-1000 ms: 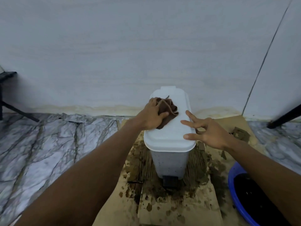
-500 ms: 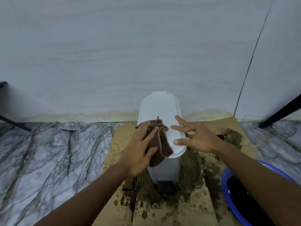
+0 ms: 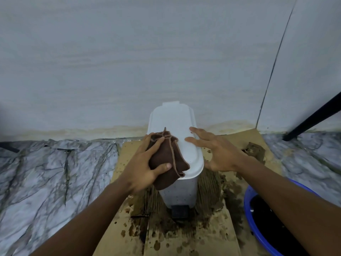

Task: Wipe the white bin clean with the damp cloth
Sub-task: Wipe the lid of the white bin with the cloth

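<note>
Left hand (image 3: 145, 167) clamps brown cloth (image 3: 168, 161) on bin lid (image 3: 175, 122); right hand (image 3: 219, 152) spread, fingertips touching lid.

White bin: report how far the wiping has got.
Done: the lid top of the white bin looks clean where it shows. In hand: the left hand presses the brown cloth over the lid's near left edge; the right hand hovers open at the right side. Left: the speckled front wall and black pedal.

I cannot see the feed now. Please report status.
Left hand grips brown cloth on bin lid. Right hand open, fingertips on lid. Nothing in the way.
</note>
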The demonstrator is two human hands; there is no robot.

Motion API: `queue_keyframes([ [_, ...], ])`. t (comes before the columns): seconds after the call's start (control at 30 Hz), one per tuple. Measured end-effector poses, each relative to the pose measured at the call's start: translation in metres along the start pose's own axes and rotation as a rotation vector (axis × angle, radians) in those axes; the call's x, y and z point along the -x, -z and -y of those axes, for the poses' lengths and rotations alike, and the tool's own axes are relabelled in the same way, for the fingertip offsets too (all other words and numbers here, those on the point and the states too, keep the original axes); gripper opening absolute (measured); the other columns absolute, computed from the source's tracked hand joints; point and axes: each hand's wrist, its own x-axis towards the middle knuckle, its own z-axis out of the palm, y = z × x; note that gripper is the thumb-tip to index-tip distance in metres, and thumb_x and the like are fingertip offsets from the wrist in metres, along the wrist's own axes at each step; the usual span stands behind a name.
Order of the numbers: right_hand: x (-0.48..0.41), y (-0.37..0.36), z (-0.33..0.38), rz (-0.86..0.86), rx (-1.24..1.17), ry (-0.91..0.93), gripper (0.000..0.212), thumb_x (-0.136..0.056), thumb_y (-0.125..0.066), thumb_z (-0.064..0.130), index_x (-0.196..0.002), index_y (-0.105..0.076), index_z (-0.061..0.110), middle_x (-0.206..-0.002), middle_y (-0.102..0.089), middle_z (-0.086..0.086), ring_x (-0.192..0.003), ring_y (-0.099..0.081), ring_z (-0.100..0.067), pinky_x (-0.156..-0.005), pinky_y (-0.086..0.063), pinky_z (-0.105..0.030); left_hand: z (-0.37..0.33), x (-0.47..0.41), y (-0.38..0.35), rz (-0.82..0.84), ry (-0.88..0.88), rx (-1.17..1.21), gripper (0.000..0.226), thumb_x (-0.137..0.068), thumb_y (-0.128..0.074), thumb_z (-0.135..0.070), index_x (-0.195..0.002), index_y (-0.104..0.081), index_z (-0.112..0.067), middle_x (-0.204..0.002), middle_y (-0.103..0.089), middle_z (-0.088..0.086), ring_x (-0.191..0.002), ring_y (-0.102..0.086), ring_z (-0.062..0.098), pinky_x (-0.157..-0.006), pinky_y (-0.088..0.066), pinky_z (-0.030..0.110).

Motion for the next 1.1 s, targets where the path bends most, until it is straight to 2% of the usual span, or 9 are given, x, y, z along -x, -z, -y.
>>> queue_keyframes([
  [0.17, -0.011, -0.014, -0.005, -0.171, 0.124, 0.176, 0.057, -0.086, -0.054, 0.024, -0.143, -0.050, 0.022, -0.150, -0.047, -0.010, -0.133, -0.050, -0.038, -0.076, -0.060, -0.045, 0.003, -0.004, 0.000, 0.017, -0.037, -0.027, 0.111, -0.066, -0.060, -0.088, -0.158, -0.015, -0.047, -0.166, 0.007, -0.023, -0.155, 0.004, 0.007, -0.125, -0.011, 0.043],
  [0.27, -0.012, -0.018, -0.009, -0.227, 0.146, 0.217, 0.066, -0.080, -0.073, 0.008, -0.141, -0.050, 0.020, -0.143, -0.054, -0.012, -0.126, -0.056, -0.039, -0.069, -0.062, -0.046, 0.005, -0.005, 0.002, 0.054, -0.038, -0.068, 0.126, -0.056, -0.071, -0.088, -0.159, -0.011, -0.046, -0.165, 0.012, -0.023, -0.154, 0.011, 0.007, -0.123, -0.005, 0.042],
  [0.4, -0.016, -0.022, 0.001, -0.299, 0.187, 0.258, 0.062, -0.074, -0.076, 0.005, -0.134, -0.059, 0.010, -0.135, -0.060, -0.018, -0.114, -0.063, -0.044, -0.070, -0.061, -0.054, 0.016, -0.011, 0.022, 0.088, -0.053, 0.003, 0.122, -0.055, -0.085, -0.072, -0.157, -0.024, -0.045, -0.166, -0.002, -0.023, -0.155, -0.006, 0.008, -0.125, -0.019, 0.047],
  [0.53, -0.017, -0.034, 0.030, -0.285, 0.265, 0.245, 0.074, -0.062, -0.087, 0.008, -0.131, -0.062, 0.012, -0.134, -0.062, -0.014, -0.110, -0.066, -0.043, -0.059, -0.061, -0.051, 0.031, -0.009, 0.045, 0.135, -0.088, 0.028, 0.111, -0.063, -0.090, -0.057, -0.155, -0.029, -0.046, -0.161, -0.011, -0.031, -0.143, -0.025, -0.001, -0.120, -0.033, 0.038],
  [0.67, -0.016, -0.028, 0.041, -0.288, 0.291, 0.127, 0.078, -0.055, -0.089, 0.013, -0.129, -0.065, 0.018, -0.132, -0.065, -0.006, -0.107, -0.069, -0.037, -0.052, -0.060, -0.046, 0.027, -0.003, 0.033, 0.102, -0.079, -0.131, 0.112, -0.067, -0.068, -0.082, -0.157, -0.009, -0.050, -0.168, 0.008, -0.019, -0.156, 0.005, 0.012, -0.126, -0.012, 0.050],
  [0.73, -0.011, -0.018, 0.033, -0.250, 0.309, 0.080, 0.083, -0.056, -0.089, 0.021, -0.133, -0.061, 0.023, -0.135, -0.063, -0.004, -0.112, -0.066, -0.038, -0.060, -0.061, -0.050, 0.014, 0.001, 0.019, 0.029, -0.127, -0.338, 0.112, -0.070, -0.050, -0.092, -0.159, -0.001, -0.045, -0.168, 0.016, -0.007, -0.152, 0.027, 0.013, -0.124, 0.011, 0.054],
  [0.83, -0.003, -0.004, 0.015, -0.129, 0.238, -0.001, 0.084, -0.069, -0.083, 0.032, -0.145, -0.047, 0.031, -0.151, -0.047, -0.005, -0.135, -0.046, -0.041, -0.095, -0.049, -0.058, -0.016, 0.010, 0.002, -0.024, -0.158, -0.503, 0.115, -0.074, -0.038, -0.094, -0.161, 0.006, -0.032, -0.165, 0.027, 0.002, -0.145, 0.040, 0.015, -0.117, 0.028, 0.049],
  [0.97, -0.012, 0.007, -0.008, -0.056, 0.199, -0.055, 0.082, -0.080, -0.073, 0.028, -0.152, -0.033, 0.029, -0.161, -0.028, -0.002, -0.152, -0.016, -0.024, -0.121, -0.019, -0.046, -0.036, 0.019, -0.017, -0.054, -0.261, -0.613, 0.113, -0.083, -0.041, -0.085, -0.162, 0.003, -0.017, -0.168, 0.020, 0.005, -0.150, 0.031, 0.017, -0.123, 0.017, 0.045],
  [1.1, -0.026, 0.010, -0.026, -0.053, 0.202, -0.041, 0.079, -0.080, -0.075, 0.015, -0.150, -0.040, 0.024, -0.159, -0.033, -0.005, -0.149, -0.025, -0.026, -0.117, -0.029, -0.046, -0.036, 0.016, -0.033, -0.067, -0.286, -0.679, 0.113, -0.083, -0.044, -0.081, -0.160, -0.011, -0.005, -0.169, -0.006, 0.011, -0.157, 0.006, 0.023, -0.124, -0.002, 0.048],
])
